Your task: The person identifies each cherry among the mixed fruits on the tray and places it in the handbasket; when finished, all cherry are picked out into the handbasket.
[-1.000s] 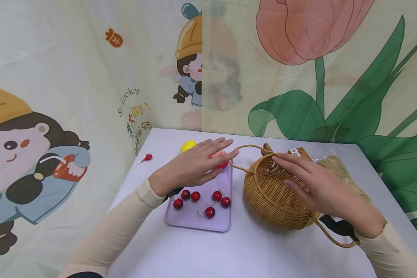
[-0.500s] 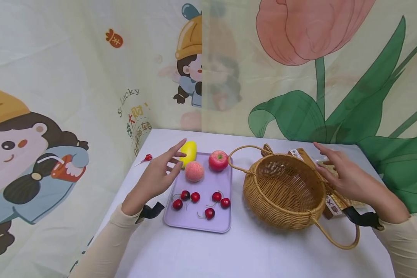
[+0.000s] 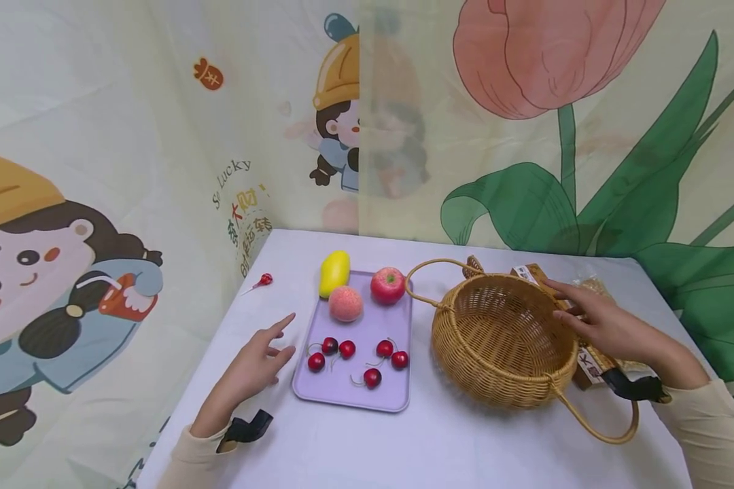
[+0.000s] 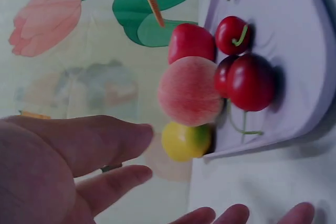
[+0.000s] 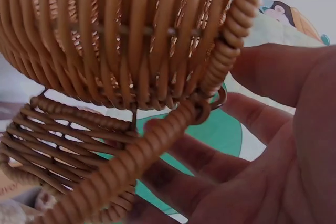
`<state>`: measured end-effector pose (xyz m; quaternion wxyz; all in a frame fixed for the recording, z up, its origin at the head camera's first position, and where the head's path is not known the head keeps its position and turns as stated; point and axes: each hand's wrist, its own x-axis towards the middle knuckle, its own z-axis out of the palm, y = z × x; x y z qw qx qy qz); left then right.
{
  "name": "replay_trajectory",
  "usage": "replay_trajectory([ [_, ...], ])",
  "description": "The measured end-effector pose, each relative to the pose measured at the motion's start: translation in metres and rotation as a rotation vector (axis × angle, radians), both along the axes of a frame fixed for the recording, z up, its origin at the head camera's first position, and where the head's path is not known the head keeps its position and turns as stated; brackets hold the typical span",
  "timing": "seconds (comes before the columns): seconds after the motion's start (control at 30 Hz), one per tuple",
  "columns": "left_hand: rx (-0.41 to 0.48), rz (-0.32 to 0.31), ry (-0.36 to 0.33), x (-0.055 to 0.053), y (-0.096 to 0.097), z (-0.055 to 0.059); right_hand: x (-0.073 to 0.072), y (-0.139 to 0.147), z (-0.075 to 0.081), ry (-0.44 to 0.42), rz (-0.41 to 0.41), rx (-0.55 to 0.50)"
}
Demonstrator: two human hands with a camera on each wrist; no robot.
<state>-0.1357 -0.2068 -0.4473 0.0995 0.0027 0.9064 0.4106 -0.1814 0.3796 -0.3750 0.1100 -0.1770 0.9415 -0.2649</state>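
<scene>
My left hand [image 3: 253, 367] hovers left of the purple tray [image 3: 348, 399], fingers loosely spread and holding nothing. On that tray lie a yellow mango [image 3: 334, 274], a peach [image 3: 345, 303], a red apple [image 3: 388, 285] and several cherries [image 3: 372, 378]. Right of it stands a wicker basket [image 3: 483, 367], its inside bare. By the basket's right rim is my right hand [image 3: 612, 326], fingers relaxed. In the right wrist view the thumb lies close to the rim and the fingers reach behind a handle [image 5: 121, 166]; whether they touch cannot be told.
Behind my right hand are a brown box [image 3: 589, 367] and a clear bag [image 3: 596, 285] of pale contents, both partly hidden. A red-headed small stick [image 3: 266, 279] lies at the table's back left. Printed cloth [image 3: 404, 136] hangs behind the white table [image 3: 452, 448].
My left hand has swung from above the fruit back to the tray's left, uncovering the mango and peach. My right hand drew away from over the basket, then came back toward its right rim.
</scene>
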Motion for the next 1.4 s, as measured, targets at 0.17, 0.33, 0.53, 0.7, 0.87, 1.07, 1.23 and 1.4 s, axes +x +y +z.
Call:
replay_trajectory([
  [0.17,0.055,0.022,-0.093,0.01,0.001,-0.014,0.002,-0.001,-0.006,-0.047,0.007,-0.042],
  [0.33,0.112,0.03,-0.102,0.015,0.006,-0.024,0.004,0.0,-0.01,-0.065,0.004,-0.068],
  [0.53,0.099,0.013,-0.066,0.011,0.011,-0.028,0.005,0.006,-0.009,-0.084,-0.005,-0.078],
  [0.7,0.081,-0.009,-0.058,0.008,0.014,-0.027,0.005,0.009,-0.008,-0.095,-0.022,-0.071],
  [0.87,0.081,-0.011,-0.075,0.005,0.016,-0.027,0.007,0.01,-0.008,-0.065,-0.031,-0.043],
  [1.07,0.133,0.013,-0.103,0.006,0.017,-0.028,0.009,0.006,-0.009,-0.055,-0.035,-0.056],
  [1.23,0.173,0.035,-0.137,0.008,0.015,-0.028,0.014,0.002,-0.009,-0.055,-0.034,-0.069],
  [1.4,0.179,0.021,-0.126,0.008,0.014,-0.028,0.02,0.001,-0.009,-0.075,-0.051,-0.073],
])
